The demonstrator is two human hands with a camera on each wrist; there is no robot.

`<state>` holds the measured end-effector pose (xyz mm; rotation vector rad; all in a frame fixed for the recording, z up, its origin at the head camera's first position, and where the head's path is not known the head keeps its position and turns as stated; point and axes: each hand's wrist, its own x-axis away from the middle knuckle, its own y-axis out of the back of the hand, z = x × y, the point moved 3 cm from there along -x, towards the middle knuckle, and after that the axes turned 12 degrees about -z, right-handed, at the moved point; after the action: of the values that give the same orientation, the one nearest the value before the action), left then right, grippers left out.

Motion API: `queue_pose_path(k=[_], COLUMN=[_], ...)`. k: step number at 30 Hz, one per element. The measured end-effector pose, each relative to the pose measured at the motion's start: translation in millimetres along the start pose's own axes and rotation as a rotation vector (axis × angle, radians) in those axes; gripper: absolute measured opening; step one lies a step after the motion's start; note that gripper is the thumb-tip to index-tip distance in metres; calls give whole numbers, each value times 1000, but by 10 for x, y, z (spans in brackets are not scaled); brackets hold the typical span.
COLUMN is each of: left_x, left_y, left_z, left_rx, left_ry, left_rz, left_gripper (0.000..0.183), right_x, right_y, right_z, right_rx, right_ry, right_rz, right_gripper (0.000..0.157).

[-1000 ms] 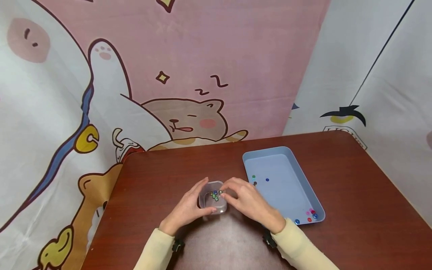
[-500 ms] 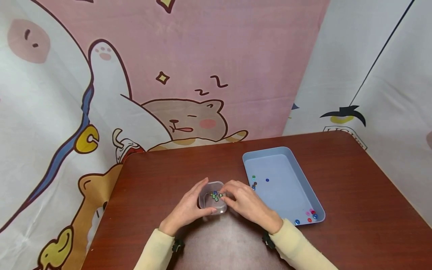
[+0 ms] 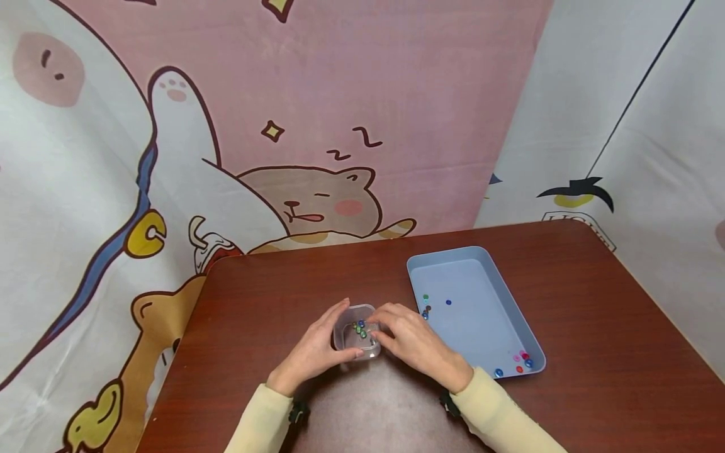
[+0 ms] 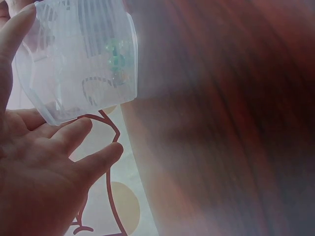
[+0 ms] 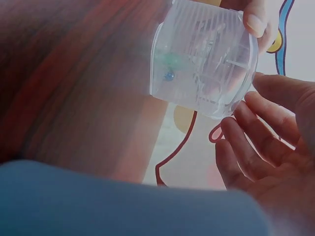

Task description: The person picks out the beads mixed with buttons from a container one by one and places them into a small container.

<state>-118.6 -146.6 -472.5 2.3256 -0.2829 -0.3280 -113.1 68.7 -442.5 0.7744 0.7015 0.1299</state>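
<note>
1. Left hand (image 3: 313,349): the job here looks to be steadying, and a light, even hold would suit, since a hard squeeze might bend the thin plastic and set the beads rolling; thumb on the near side, fingers along the left and far side, the spread being as wide as the box it holds.
2. Clear box (image 3: 370,355): it sits between the hands, its mouth turned up; I cannot tell whether its base rests fully on the table (image 3: 294,277); best held level.
3. Loose beads (image 3: 363,334): green ones and a blue one lie bunched in the box; picking from the edge of the bunch would probably disturb the others least.
4. Right hand (image 3: 418,340): small, slow fingertip moves seem best, with the wrist off the tray's edge; thumb and forefinger are bent to a narrow gap at the box's right side; whether a bead is between them I cannot tell.
5. Blue tray (image 3: 476,302): just right of that hand, its near left corner behind the forearm; a green bead (image 3: 426,296) lies by its left wall, a red bead (image 3: 519,369) towards its near right corner.
</note>
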Motion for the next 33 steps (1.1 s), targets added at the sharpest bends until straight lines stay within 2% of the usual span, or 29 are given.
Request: queue_pose_path(k=[8,14,20,27,33], left_x=[3,0,-6,-8,-5], left_y=[5,7,-1,-4,0], left_z=[1,-2,-7,-15,-13], left_rx=[1,6,4,1,1], left_ry=[1,11,17,24,18], left_rz=[-3,-6,-5,-3,0], left_gripper=[105,105,105,105,105], right_x=[14,-8,-39,-50,-72], right_y=[95,283,512,794,962], right_z=[40,65,64,-41,-208], right_rx=[-48,-104,-85,-94,-75], right_ry=[-13,-18,-10,-82,-88], right_rz=[-2,-35,-62,-70,-71], right_gripper=[28,30,33,37,42])
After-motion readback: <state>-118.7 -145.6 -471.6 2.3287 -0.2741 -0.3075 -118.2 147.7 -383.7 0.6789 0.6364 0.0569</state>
